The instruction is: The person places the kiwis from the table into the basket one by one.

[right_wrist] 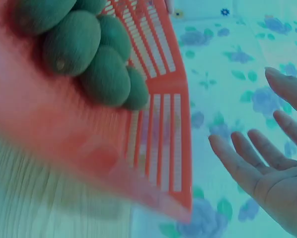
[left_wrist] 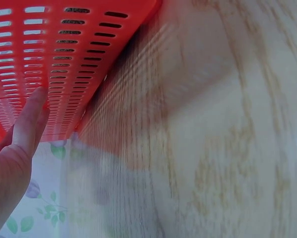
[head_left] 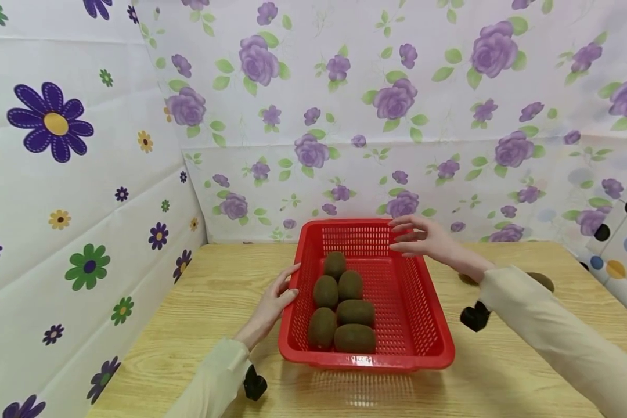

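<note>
A red plastic basket [head_left: 407, 310] stands on the table with several brown kiwis [head_left: 355, 313] grouped along its left side and near end. My left hand [head_left: 273, 302] is at the basket's left wall. In the left wrist view its extended fingers [left_wrist: 27, 121] lie against the slotted outer side. Over the far right corner of the basket is my right hand [head_left: 423, 237], fingers spread and holding nothing. The right wrist view shows that hand [right_wrist: 272, 168] apart from the basket rim [right_wrist: 185, 148], with kiwis [right_wrist: 71, 42] inside.
On the wooden table [head_left: 230, 278], right of the basket, lie a kiwi [head_left: 541, 281] and another kiwi [head_left: 467, 279], both partly hidden by the right forearm. A flowered cloth [head_left: 313, 116] hangs behind the table, and another [head_left: 83, 203] on the left.
</note>
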`<state>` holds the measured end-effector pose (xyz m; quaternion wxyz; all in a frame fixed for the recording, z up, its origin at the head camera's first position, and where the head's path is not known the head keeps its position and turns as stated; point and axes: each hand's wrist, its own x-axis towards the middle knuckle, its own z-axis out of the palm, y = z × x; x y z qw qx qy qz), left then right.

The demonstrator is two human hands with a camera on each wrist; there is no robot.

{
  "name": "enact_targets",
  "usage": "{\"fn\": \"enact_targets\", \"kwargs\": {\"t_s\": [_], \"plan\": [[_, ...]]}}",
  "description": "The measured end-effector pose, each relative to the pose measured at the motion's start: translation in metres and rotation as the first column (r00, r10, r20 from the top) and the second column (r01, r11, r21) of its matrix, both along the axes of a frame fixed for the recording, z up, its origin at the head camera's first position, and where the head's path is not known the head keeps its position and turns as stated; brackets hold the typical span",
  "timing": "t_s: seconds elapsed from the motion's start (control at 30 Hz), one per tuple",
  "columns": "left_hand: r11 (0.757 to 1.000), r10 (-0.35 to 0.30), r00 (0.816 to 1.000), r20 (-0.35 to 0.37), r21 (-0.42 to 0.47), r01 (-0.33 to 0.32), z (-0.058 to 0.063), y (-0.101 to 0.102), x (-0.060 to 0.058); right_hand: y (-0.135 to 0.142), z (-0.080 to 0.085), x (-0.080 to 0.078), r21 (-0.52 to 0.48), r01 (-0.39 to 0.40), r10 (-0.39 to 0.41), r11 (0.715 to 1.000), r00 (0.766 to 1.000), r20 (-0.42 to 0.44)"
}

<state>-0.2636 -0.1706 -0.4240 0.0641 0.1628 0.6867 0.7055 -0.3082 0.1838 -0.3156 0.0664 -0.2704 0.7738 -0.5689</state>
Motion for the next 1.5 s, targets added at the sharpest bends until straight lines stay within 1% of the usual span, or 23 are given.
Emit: {"fn": "enact_targets", "kwargs": {"t_s": [0.07,0.17,0.23,0.33,0.4,0.47,0.6,0.63,0.67,0.73,0.77,0.83,0.87,0.9,0.97,1.0,1.03,1.1,1.2,1.37,1.43,1.5], "plan": [[1.0,-0.004,1.0,0.001,0.003,0.004,0.0,0.0,0.0,0.014,-0.001,0.002,-0.005,-0.005,0.005,1.0,1.0,-0.011],[1.0,-0.011,1.0,0.015,0.002,0.011,0.008,0.002,0.004,0.036,-0.004,0.006,0.008,-0.013,0.013,1.0,1.0,-0.028],[1.0,-0.009,1.0,0.012,-0.001,0.009,0.008,0.002,0.004,0.049,-0.005,0.008,0.03,-0.006,0.007,1.0,0.999,-0.045],[1.0,-0.002,1.0,-0.002,-0.007,0.002,0.005,0.001,0.003,0.068,-0.008,0.01,0.07,0.019,-0.012,0.997,0.995,-0.1],[1.0,0.002,1.0,-0.013,-0.007,-0.002,-0.001,0.0,0.0,0.08,-0.011,0.012,0.105,0.054,-0.039,0.993,0.989,-0.14],[1.0,0.0,1.0,-0.017,-0.005,0.0,-0.001,-0.001,0.0,0.092,-0.013,0.016,0.15,0.102,-0.075,0.983,0.982,-0.176],[1.0,0.0,1.0,-0.024,-0.006,0.0,-0.001,-0.001,0.0,0.116,-0.016,0.022,0.233,0.189,-0.135,0.954,0.964,-0.228],[1.0,-0.002,1.0,-0.026,-0.005,0.002,0.0,-0.001,0.001,0.122,-0.017,0.023,0.258,0.211,-0.152,0.943,0.961,-0.231],[1.0,0.001,1.0,-0.021,-0.002,-0.001,0.0,-0.001,0.001,0.128,-0.019,0.024,0.287,0.243,-0.177,0.927,0.955,-0.236],[1.0,0.002,1.0,-0.014,0.002,-0.002,0.0,-0.001,0.001,0.14,-0.022,0.026,0.318,0.289,-0.214,0.903,0.945,-0.248],[1.0,0.004,1.0,-0.012,0.003,-0.004,0.0,-0.001,0.001,0.146,-0.024,0.027,0.342,0.329,-0.25,0.88,0.934,-0.254],[1.0,0.005,1.0,-0.009,0.005,-0.005,0.001,0.0,0.002,0.157,-0.028,0.027,0.38,0.381,-0.298,0.843,0.918,-0.26],[1.0,0.006,1.0,-0.008,0.006,-0.006,0.001,0.0,0.002,0.163,-0.031,0.027,0.377,0.4,-0.314,0.835,0.91,-0.269],[1.0,0.006,1.0,-0.008,0.006,-0.006,0.001,0.0,0.002,0.168,-0.034,0.027,0.369,0.409,-0.321,0.835,0.906,-0.277],[1.0,0.006,1.0,-0.006,0.005,-0.006,0.001,0.0,0.001,0.18,-0.04,0.026,0.371,0.432,-0.343,0.822,0.896,-0.282],[1.0,0.007,1.0,-0.005,0.005,-0.007,0.001,0.0,0.001,0.185,-0.043,0.025,0.359,0.428,-0.338,0.83,0.896,-0.287],[1.0,0.006,1.0,-0.004,0.004,-0.006,0.001,0.0,0.001,0.191,-0.046,0.025,0.359,0.425,-0.334,0.831,0.897,-0.291],[1.0,0.007,1.0,-0.001,0.005,-0.007,0.0,0.0,0.001,0.201,-0.05,0.025,0.364,0.438,-0.349,0.822,0.893,-0.285],[1.0,0.005,1.0,-0.002,0.008,-0.005,0.001,0.0,0.001,0.216,-0.057,0.025,0.388,0.427,-0.336,0.817,0.899,-0.281],[1.0,0.005,1.0,-0.009,0.01,-0.005,0.0,0.001,0.001,0.238,-0.07,0.025,0.446,0.413,-0.306,0.794,0.906,-0.293],[1.0,0.008,1.0,-0.009,0.008,-0.008,0.0,0.002,0.001,0.244,-0.076,0.024,0.463,0.409,-0.302,0.787,0.908,-0.29],[1.0,0.01,1.0,-0.007,0.007,-0.01,0.001,0.002,0.001,0.25,-0.082,0.024,0.472,0.4,-0.304,0.786,0.914,-0.27]]}}
